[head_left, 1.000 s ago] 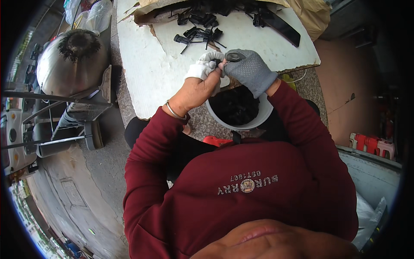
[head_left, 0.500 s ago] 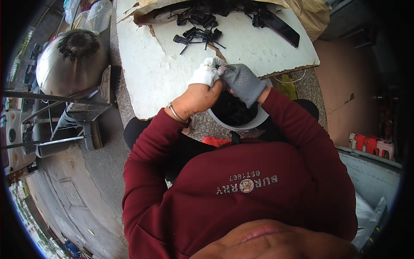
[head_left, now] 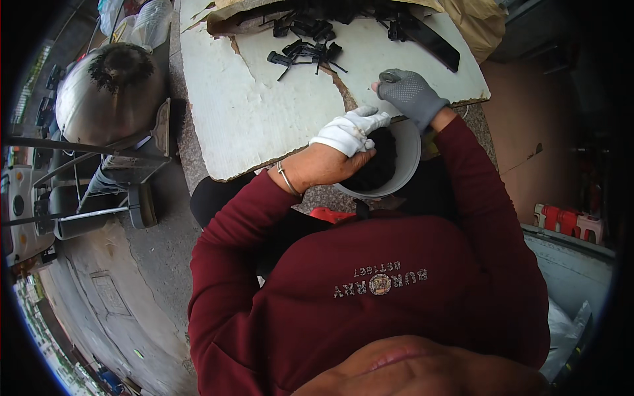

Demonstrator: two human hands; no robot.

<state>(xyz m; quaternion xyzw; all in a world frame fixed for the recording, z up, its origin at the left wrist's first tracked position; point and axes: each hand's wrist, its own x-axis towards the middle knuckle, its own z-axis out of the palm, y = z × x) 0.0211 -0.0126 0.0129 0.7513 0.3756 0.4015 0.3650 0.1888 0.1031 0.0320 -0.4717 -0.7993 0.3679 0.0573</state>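
Observation:
My left hand [head_left: 342, 144], in a white glove with bare thumb, is over the left rim of a white bucket [head_left: 411, 158]. Its fingers stretch to the right with the thumb apart, and I see nothing held in it. Dark pieces [head_left: 380, 162] lie inside the bucket, too dim to tell apart. To the right, above the table's front edge, my right hand [head_left: 411, 96] wears a grey dotted glove. Its fingers are curled together; whatever they may hold is hidden. Several small black plastic clips with thin legs [head_left: 307, 53] lie on the white table [head_left: 221, 112] beyond my hands.
A torn brown paper bag [head_left: 228, 21] with more black parts spans the table's far edge. Beside it lies a dark flat phone-like slab [head_left: 432, 45]. The tabletop has cracked, broken edges. A large metal drum [head_left: 109, 99] and metal frame stand to the left.
My hands were together above the table's front edge and have come apart. The left moved down and right over the bucket; the right moved up and right.

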